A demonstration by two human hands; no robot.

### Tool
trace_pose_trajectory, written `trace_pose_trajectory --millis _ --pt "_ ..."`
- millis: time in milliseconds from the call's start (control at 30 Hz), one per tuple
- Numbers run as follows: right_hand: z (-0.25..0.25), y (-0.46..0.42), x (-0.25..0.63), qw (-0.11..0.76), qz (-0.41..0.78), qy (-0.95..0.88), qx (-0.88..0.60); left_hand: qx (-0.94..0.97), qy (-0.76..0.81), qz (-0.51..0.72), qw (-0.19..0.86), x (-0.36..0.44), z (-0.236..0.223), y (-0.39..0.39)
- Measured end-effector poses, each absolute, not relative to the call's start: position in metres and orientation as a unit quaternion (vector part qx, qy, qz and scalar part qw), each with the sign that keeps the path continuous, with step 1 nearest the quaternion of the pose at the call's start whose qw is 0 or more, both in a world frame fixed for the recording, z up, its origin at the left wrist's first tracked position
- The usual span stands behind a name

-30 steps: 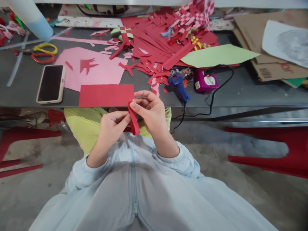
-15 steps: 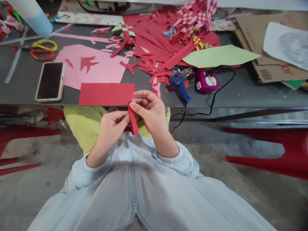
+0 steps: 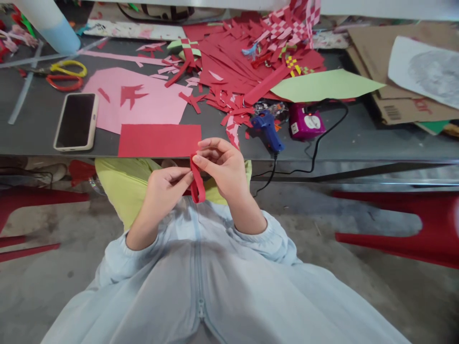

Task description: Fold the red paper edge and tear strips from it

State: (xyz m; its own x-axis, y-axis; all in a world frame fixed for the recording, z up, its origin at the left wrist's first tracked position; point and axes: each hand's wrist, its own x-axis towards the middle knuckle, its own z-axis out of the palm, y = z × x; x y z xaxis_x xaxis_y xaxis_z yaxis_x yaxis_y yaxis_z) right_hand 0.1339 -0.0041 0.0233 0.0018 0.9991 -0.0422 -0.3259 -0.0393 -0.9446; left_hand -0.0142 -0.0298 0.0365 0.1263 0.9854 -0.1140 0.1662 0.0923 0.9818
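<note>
A red paper strip (image 3: 198, 187), bent into a narrow loop, hangs between my hands over my lap, just in front of the table edge. My right hand (image 3: 224, 167) pinches its upper end between thumb and fingers. From the other side, my left hand (image 3: 168, 187) grips it with thumb and forefinger; the tips are partly hidden behind the strip. A red paper rectangle (image 3: 159, 140) lies at the table's front edge, just beyond my hands. Behind it is a pink paper sheet (image 3: 158, 102) with a cut red scrap (image 3: 129, 95) on top.
A phone (image 3: 76, 122) and scissors (image 3: 66, 75) lie on the left. Red paper strips (image 3: 229, 62) are heaped at the back centre. A blue glue gun (image 3: 268, 131) with a trailing cord and a purple box (image 3: 306, 125) sit on the right, near cardboard (image 3: 398, 111).
The lower part of the red paper strip has opened from nearly flat into a visible loop. Both hands keep their pinch, almost in the same place.
</note>
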Motion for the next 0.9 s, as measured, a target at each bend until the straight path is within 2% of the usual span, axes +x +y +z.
trace_pose_trajectory --millis 467,900 --pt "0.024 -0.003 0.132 0.591 0.558 -0.410 -0.414 0.546 0.518 0.400 0.523 -0.008 0.039 -0.027" --pt "0.010 0.016 0.141 0.615 0.466 -0.461 -0.438 0.528 0.533 0.313 0.583 -0.005 0.033 -0.027"
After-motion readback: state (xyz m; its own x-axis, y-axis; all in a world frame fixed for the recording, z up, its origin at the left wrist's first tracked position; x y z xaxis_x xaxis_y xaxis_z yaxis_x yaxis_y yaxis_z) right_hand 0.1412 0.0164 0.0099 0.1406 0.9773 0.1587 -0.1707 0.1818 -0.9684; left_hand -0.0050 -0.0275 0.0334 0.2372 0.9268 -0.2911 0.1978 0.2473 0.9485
